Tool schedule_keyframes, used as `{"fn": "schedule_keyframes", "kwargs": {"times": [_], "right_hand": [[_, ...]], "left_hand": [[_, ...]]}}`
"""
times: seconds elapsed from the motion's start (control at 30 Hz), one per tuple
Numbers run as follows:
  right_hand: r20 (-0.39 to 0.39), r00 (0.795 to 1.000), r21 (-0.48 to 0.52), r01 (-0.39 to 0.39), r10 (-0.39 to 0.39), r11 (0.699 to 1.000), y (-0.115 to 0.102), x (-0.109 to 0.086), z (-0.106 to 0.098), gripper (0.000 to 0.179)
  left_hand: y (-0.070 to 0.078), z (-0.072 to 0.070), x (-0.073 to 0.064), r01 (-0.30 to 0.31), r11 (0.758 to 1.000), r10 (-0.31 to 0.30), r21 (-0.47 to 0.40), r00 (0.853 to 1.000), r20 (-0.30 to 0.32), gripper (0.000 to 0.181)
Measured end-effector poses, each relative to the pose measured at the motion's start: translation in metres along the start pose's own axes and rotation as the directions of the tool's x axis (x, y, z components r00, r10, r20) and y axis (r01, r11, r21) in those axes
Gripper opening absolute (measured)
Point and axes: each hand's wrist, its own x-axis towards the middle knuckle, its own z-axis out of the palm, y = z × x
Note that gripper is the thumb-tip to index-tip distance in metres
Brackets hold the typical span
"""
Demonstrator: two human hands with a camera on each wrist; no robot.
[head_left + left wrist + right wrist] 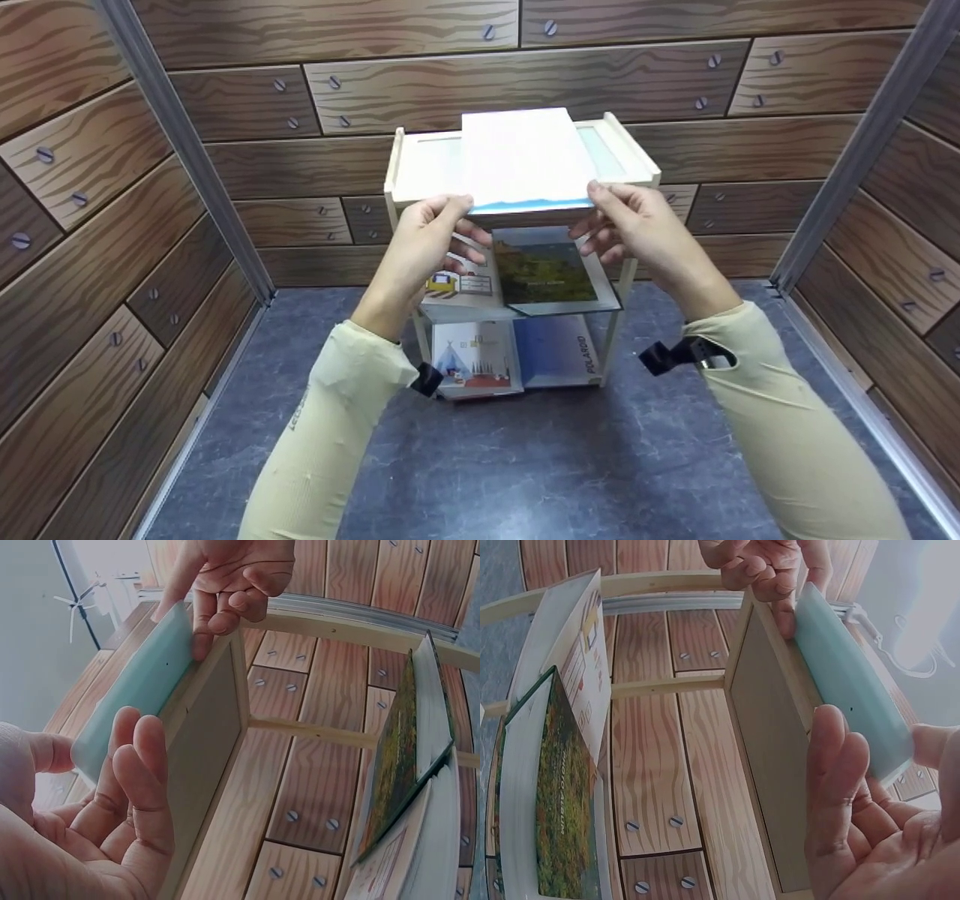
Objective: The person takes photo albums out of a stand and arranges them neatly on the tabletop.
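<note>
A flat white book [529,154] with a light-blue near edge lies on the top board of a small wooden shelf [420,169]. My left hand [431,232] pinches its near left corner, thumb on top and other fingers loosely below. At the near right corner my right hand [637,225] pinches it the same way. In the left wrist view the pale teal side of the book [139,682] spans between both hands, and the right wrist view shows that side of the book [855,682] just over the shelf's front edge.
On the middle shelf lie a photo album with a landscape cover [547,266] and an illustrated book [457,289]. Below are a tent-pictured book [476,360] and a blue POLAROID album [559,349]. Wood-patterned walls [525,86] enclose the grey floor [480,465].
</note>
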Motion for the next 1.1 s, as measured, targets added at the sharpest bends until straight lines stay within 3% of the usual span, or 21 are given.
{"fn": "schedule_keyframes", "kwargs": {"times": [0.37,1.1], "right_hand": [[0.01,1.0,0.039,0.008,-0.008,0.999,0.0022,-0.0012,0.0012,0.026],[-0.017,0.998,0.036,0.066,-0.065,0.997,0.0066,-0.0043,0.0023,0.026]], "left_hand": [[-0.0032,0.0008,-0.0004,-0.04,0.999,0.041,-0.023,0.999,0.02,0.028],[-0.0065,0.0016,-0.003,-0.109,0.994,0.109,0.013,0.994,0.019,0.019]]}}
